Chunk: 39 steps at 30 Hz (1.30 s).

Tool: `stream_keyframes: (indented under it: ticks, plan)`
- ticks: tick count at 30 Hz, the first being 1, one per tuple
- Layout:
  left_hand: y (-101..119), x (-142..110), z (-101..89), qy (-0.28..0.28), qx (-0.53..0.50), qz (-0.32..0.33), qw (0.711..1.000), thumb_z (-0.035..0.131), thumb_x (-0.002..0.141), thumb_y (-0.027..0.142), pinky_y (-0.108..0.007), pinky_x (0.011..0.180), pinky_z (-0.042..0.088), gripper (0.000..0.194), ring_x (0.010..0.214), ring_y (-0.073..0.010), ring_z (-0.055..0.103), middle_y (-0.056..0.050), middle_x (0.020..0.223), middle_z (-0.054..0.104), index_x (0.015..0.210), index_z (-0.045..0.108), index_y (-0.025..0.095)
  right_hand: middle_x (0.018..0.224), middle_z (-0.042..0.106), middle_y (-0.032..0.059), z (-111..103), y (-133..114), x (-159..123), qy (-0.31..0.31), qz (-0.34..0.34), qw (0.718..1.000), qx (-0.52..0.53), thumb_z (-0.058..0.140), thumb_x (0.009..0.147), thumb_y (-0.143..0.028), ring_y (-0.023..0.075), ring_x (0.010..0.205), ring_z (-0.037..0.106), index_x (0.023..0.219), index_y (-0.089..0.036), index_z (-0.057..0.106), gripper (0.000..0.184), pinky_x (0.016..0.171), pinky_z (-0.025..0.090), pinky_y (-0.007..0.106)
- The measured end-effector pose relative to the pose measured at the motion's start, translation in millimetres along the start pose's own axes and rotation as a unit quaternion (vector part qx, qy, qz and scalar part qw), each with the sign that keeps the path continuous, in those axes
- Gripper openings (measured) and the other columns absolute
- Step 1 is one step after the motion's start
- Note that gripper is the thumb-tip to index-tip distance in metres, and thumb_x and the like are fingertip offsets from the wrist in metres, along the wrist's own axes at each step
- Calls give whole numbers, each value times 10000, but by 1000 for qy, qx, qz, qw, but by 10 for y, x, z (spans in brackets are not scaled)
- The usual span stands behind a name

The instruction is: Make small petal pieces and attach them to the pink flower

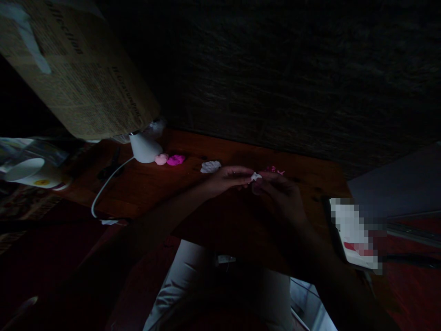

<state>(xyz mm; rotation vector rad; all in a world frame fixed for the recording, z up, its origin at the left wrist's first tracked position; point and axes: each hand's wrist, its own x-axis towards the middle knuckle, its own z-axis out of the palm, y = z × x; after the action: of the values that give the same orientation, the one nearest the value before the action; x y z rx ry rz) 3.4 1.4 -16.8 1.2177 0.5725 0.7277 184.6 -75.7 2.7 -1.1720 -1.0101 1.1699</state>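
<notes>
Between the fingertips of both hands is a small white piece of modelling clay (pixel 256 176), pinched above the wooden table. My left hand (pixel 229 178) grips it from the left, with fingers closed. From the right, my right hand (pixel 280 188) pinches the same piece between thumb and fingers. A larger flattened white clay lump (pixel 210 166) lies on the table beyond my left hand. Left of it sit a magenta clay lump (pixel 176 160) and a pale pink clay lump (pixel 161 159). Small bright pink pieces (pixel 273 169) lie behind my right hand, partly hidden. The scene is dim.
A lamp with a newspaper-print shade (pixel 93 69) and white base (pixel 144 149) stands at the left, its white cord (pixel 103 191) trailing over the table edge. Further left is a paper cup (pixel 34 172). A phone-like device (pixel 354 234), its screen blurred, lies at the right edge.
</notes>
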Motion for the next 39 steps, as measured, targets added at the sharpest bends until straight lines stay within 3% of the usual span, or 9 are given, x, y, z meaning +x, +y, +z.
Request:
stream_keyframes:
  ticks: [6, 17, 27, 39]
  plan:
    - [3, -4, -1, 1, 14, 4, 1000, 857, 716, 403, -229, 628, 436, 423, 701, -90, 603, -30, 822, 706, 1026, 752, 134, 778, 746, 12, 13, -11, -7, 1, -3, 1000, -1, 862, 705, -360, 155, 691, 644, 905, -233, 799, 245, 688, 526, 323]
    - [-8, -13, 38, 13, 43, 29, 999, 874, 685, 359, -228, 656, 487, 399, 711, -93, 631, -61, 936, 753, 989, 751, 132, 741, 735, 14, 45, -45, -28, 11, -16, 999, -31, 849, 708, -376, 163, 684, 648, 867, -223, 795, 227, 672, 522, 324]
    - [-17, -22, 69, 15, 19, 15, 1000, 903, 631, 353, -300, 739, 535, 462, 856, -168, 686, -87, 1011, 756, 1003, 746, 128, 779, 761, 23, 43, -32, -28, 23, -37, 998, -54, 855, 706, -399, 169, 688, 676, 873, -225, 791, 249, 678, 554, 328]
    - [-20, -19, 93, 37, -4, 16, 999, 887, 660, 367, -253, 681, 521, 415, 785, -133, 672, -70, 951, 761, 973, 751, 130, 762, 751, 20, 49, -51, -41, 9, -43, 997, -63, 835, 735, -384, 172, 680, 660, 906, -232, 794, 232, 658, 541, 328]
